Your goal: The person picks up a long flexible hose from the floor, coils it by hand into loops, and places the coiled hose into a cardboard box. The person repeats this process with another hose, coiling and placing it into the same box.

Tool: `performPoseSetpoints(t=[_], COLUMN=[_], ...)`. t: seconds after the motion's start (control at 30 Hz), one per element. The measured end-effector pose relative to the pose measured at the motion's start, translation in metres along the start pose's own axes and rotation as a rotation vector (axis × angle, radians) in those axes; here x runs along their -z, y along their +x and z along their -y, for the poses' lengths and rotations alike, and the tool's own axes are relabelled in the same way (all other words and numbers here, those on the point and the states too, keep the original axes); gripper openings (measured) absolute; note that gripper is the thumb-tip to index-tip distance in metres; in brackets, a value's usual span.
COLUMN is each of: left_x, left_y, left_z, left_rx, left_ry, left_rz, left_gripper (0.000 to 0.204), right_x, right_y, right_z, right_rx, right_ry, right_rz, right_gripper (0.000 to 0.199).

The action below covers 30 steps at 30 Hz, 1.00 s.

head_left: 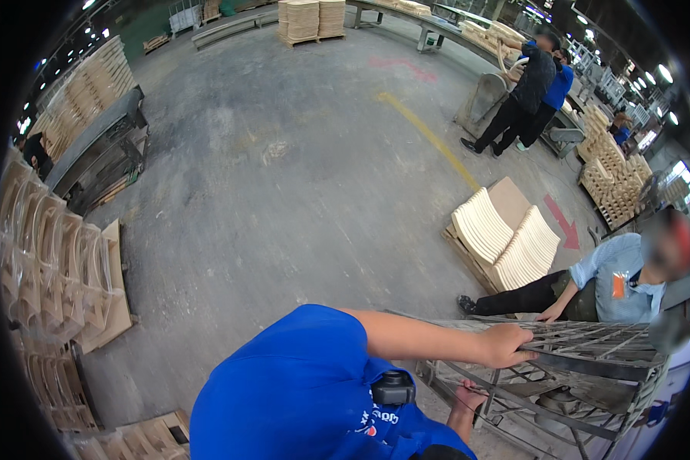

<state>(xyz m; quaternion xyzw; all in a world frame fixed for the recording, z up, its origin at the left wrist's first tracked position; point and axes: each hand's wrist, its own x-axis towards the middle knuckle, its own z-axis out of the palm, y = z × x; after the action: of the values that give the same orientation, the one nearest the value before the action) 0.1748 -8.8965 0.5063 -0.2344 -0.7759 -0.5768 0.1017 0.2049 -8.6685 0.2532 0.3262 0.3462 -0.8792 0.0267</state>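
Observation:
My left arm reaches out to the right, and my left hand (506, 345) is closed over the upper rail of a grey metal rack (583, 366). Lower and closer to my body, my right hand (469, 394) is curled beside the rack's near side. A thin dark line runs by its fingers, but what they hold is hard to make out. The rack has crossing bars on top and an open frame below, with a rounded dusty part (557, 400) inside.
Across the rack a person in a light blue shirt (621, 268) rests a hand by its edge. Beyond lies a pallet of curved wooden slats (506, 238). Two people (533, 92) work at a far bench. Wrapped curved wooden parts (57, 261) stand at left, below a long table (96, 146).

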Motion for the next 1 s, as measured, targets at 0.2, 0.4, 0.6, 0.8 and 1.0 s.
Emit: performPoseSetpoints(t=[0.2, 0.4, 0.6, 0.8, 1.0], left_x=[0.071, 0.161, 0.28, 0.416, 0.536], left_y=[-0.056, -0.114, -0.19, -0.293, -0.395], left_z=[-0.018, -0.023, -0.024, -0.04, -0.072], left_rx=[0.039, 0.022, 0.017, 0.072, 0.061], left_ry=[0.018, 0.052, 0.057, 0.123, 0.168], left_rz=[-0.086, -0.236, -0.249, -0.326, -0.445], left_gripper=[0.04, 0.042, 0.042, 0.038, 0.039], right_x=[-0.057, -0.11, -0.16, -0.217, -0.28], right_y=[-0.076, -0.133, -0.183, -0.248, -0.339], right_z=[-0.051, -0.135, -0.24, -0.38, -0.502], right_rx=[-0.02, -0.083, -0.096, -0.133, -0.19], right_ry=[-0.037, 0.014, -0.115, -0.157, -0.116], right_rz=[-0.062, -0.063, 0.035, 0.161, 0.191], right_gripper=[0.037, 0.032, 0.042, 0.051, 0.071])
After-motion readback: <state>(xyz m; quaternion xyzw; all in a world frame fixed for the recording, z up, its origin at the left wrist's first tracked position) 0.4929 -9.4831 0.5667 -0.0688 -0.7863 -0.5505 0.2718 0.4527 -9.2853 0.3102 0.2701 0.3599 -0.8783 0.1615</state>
